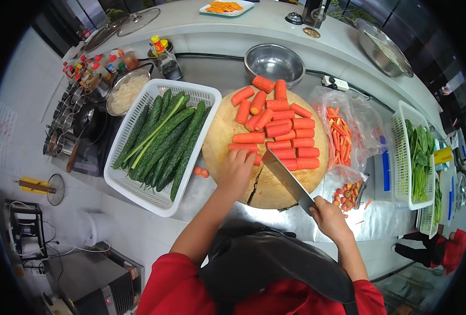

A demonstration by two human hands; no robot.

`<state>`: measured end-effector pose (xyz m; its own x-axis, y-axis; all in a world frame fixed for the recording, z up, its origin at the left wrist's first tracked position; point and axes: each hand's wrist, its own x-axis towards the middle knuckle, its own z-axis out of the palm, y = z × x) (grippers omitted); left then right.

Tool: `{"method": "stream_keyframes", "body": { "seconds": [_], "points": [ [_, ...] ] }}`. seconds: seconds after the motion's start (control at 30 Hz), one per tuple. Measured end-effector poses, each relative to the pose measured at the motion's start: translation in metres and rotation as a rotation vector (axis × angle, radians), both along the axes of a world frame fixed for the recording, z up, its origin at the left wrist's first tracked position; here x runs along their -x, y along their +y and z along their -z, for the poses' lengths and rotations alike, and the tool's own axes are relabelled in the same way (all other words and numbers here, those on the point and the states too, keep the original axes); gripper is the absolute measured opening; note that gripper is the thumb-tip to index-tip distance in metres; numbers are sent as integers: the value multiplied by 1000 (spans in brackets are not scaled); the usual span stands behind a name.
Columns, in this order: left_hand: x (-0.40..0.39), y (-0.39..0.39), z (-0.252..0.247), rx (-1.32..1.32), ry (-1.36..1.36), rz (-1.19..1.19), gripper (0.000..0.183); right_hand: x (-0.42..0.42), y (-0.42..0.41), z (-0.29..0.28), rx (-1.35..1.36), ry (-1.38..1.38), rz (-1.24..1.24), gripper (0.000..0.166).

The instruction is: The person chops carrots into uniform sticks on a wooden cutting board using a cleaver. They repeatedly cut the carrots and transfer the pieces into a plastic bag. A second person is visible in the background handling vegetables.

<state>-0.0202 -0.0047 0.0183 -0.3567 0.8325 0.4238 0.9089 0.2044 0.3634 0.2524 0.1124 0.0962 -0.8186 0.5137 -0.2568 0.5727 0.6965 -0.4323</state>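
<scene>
My right hand (329,218) grips the handle of a cleaver (290,181), its blade slanting over the front of a round wooden chopping board (233,185). The blade's far corner is beside the rows of cut carrot pieces (282,154). With bent fingers, my left hand (237,169) rests on a carrot piece (255,159) at the board's front left; whether it grips the piece is hard to tell. Another carrot piece (243,147) lies just beyond the fingertips. More peeled carrot chunks (263,84) cover the back of the board. A dark crack runs through the board's front.
A white basket (113,185) of cucumbers stands left, a steel bowl (274,65) behind. At right are a plastic bag of carrot sticks (339,138), carrot ends (347,197) and a basket of greens (402,157). A co-worker (440,248) is at far right.
</scene>
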Motion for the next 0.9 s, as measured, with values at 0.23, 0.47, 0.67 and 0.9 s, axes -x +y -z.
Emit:
{"method": "stream_keyframes", "body": {
  "seconds": [0.23,0.47,0.67,0.9],
  "points": [
    [7,-13,13,31,-124,-22,30,-5,-2,4,9,28,43,18],
    [26,-29,4,149,-183,-101,42,9,9,1,15,66,-51,21],
    [56,7,18,126,-164,3,45,24,59,1,37,-6,-53,22],
    [65,24,22,67,-159,-6,41,39,74,-4,9,-44,-133,21]
  ]
}}
